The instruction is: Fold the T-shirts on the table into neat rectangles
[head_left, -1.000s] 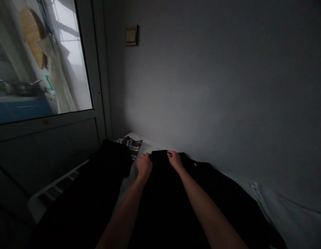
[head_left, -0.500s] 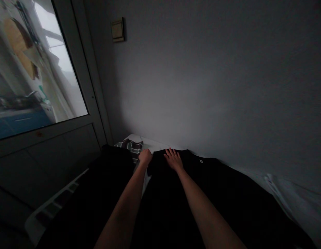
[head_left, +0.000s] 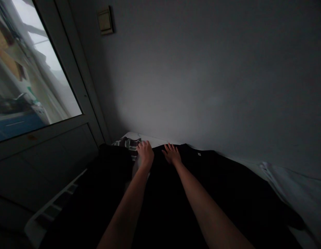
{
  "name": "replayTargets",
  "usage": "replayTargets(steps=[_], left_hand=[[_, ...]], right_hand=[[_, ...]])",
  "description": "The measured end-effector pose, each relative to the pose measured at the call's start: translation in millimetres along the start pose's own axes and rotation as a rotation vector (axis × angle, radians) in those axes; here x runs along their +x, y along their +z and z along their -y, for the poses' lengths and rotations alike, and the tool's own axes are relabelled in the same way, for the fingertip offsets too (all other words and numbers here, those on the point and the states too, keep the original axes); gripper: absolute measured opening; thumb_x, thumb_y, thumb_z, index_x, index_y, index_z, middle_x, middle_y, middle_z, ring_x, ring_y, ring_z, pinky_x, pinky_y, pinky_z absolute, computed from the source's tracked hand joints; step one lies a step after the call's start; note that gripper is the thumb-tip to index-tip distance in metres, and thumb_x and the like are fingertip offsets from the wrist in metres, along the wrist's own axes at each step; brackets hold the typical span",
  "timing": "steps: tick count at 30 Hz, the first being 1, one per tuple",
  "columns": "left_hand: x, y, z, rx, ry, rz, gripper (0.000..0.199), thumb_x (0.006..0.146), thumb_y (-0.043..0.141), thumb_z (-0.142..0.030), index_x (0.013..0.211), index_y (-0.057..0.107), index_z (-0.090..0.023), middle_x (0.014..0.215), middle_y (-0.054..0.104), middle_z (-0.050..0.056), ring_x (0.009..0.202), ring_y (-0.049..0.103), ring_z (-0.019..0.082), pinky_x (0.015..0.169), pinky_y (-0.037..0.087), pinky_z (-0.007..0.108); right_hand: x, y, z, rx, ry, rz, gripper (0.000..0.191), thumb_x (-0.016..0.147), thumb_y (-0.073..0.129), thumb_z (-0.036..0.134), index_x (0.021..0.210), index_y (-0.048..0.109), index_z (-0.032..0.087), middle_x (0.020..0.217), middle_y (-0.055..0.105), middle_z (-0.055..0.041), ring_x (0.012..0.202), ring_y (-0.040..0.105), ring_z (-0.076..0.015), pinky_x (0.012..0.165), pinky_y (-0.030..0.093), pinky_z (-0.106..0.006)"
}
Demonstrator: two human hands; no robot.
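A black shirt (head_left: 222,186) lies spread out, its neckline with a small white label toward the wall. My right hand (head_left: 172,154) rests flat on the shirt's upper left part with its fingers spread. At the shirt's left edge is my left hand (head_left: 145,153), its fingers apart and slightly bent, with nothing visible in it. Another dark heap of cloth (head_left: 108,173) lies left of my left forearm. Between the two, a strip of lighter bedding shows.
A striped cloth (head_left: 129,142) lies at the far corner, by the wall. White fabric (head_left: 284,176) is at the right. A door with a glass pane (head_left: 85,119) stands at the left, and a switch (head_left: 105,21) is on the wall.
My left hand has opened from a fist at the shirt's edge. My right hand stays flat on the shirt. The view has shifted slightly to the right and down.
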State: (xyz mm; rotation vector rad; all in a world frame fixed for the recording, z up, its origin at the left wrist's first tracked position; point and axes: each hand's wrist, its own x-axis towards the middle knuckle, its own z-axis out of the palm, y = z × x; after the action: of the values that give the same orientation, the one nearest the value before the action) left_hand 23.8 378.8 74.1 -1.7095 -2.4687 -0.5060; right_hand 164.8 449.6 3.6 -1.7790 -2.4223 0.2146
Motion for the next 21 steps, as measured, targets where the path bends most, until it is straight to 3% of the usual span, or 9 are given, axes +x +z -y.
replayTargets(steps=[2, 4, 8, 11, 16, 18, 21], left_hand=[[-10.2, 9.4, -12.0, -0.013, 0.242, 0.034, 0.041, 0.094, 0.036, -0.017, 0.13, 0.056, -0.017, 0.137, 0.056, 0.015, 0.129, 0.048, 0.027, 0.109, 0.035, 0.042], [-21.8, 21.2, -16.6, -0.017, 0.416, 0.172, 0.047, 0.096, 0.04, -0.026, 0.142, 0.047, -0.022, 0.151, 0.044, 0.01, 0.138, 0.039, 0.028, 0.113, 0.031, 0.044], [-46.3, 31.2, -1.5, 0.075, 0.412, 0.399, 0.063, 0.096, 0.041, -0.047, 0.153, 0.031, -0.023, 0.161, 0.027, 0.013, 0.147, 0.022, 0.036, 0.115, 0.025, 0.056], [-62.7, 14.8, 14.6, 0.151, 0.415, 0.428, 0.064, 0.094, 0.048, -0.046, 0.15, 0.037, -0.018, 0.158, 0.029, 0.021, 0.145, 0.027, 0.041, 0.108, 0.034, 0.056], [-88.2, -29.1, 23.5, 0.197, 0.512, 0.495, 0.039, 0.09, 0.057, -0.03, 0.125, 0.06, -0.012, 0.128, 0.059, 0.023, 0.117, 0.058, 0.035, 0.09, 0.051, 0.041], [-100.0, -40.3, 27.7, 0.184, 0.535, 0.519, 0.039, 0.09, 0.059, -0.03, 0.125, 0.06, -0.012, 0.124, 0.061, 0.02, 0.114, 0.059, 0.033, 0.09, 0.051, 0.039], [-118.7, -49.0, 41.8, 0.132, 0.516, 0.486, 0.054, 0.087, 0.062, -0.033, 0.136, 0.05, -0.013, 0.136, 0.054, 0.02, 0.124, 0.053, 0.033, 0.1, 0.046, 0.04]], right_hand=[[0.0, -0.2, -0.1, -0.011, -0.008, 0.002, 0.063, 0.102, 0.018, 0.053, 0.157, 0.024, 0.022, 0.164, 0.015, -0.0084, 0.15, 0.016, -0.0264, 0.119, 0.012, -0.049], [-0.6, -0.3, -0.5, -0.02, -0.019, -0.011, 0.06, 0.102, 0.019, 0.048, 0.156, 0.024, 0.023, 0.164, 0.016, -0.0075, 0.15, 0.017, -0.0257, 0.119, 0.013, -0.047], [-2.8, -1.1, 0.1, 0.0, -0.008, -0.04, 0.058, 0.103, 0.018, 0.046, 0.156, 0.027, 0.023, 0.164, 0.018, -0.0067, 0.149, 0.017, -0.0253, 0.12, 0.012, -0.046], [-4.2, -2.3, 1.3, 0.01, -0.003, -0.038, 0.059, 0.103, 0.019, 0.047, 0.156, 0.027, 0.022, 0.164, 0.019, -0.0064, 0.149, 0.018, -0.026, 0.12, 0.012, -0.045], [-4.5, -2.5, 1.7, 0.014, -0.004, -0.042, 0.059, 0.102, 0.019, 0.047, 0.156, 0.027, 0.023, 0.164, 0.017, -0.006, 0.149, 0.017, -0.0259, 0.12, 0.012, -0.045], [-4.2, -2.9, 0.7, 0.015, -0.002, -0.024, 0.059, 0.102, 0.019, 0.047, 0.156, 0.026, 0.023, 0.164, 0.016, -0.0064, 0.15, 0.016, -0.0259, 0.12, 0.012, -0.046], [-3.5, -7.1, -0.6, 0.01, -0.007, 0.014, 0.059, 0.103, 0.02, 0.046, 0.156, 0.025, 0.021, 0.164, 0.015, -0.0085, 0.15, 0.015, -0.0271, 0.119, 0.012, -0.048]])
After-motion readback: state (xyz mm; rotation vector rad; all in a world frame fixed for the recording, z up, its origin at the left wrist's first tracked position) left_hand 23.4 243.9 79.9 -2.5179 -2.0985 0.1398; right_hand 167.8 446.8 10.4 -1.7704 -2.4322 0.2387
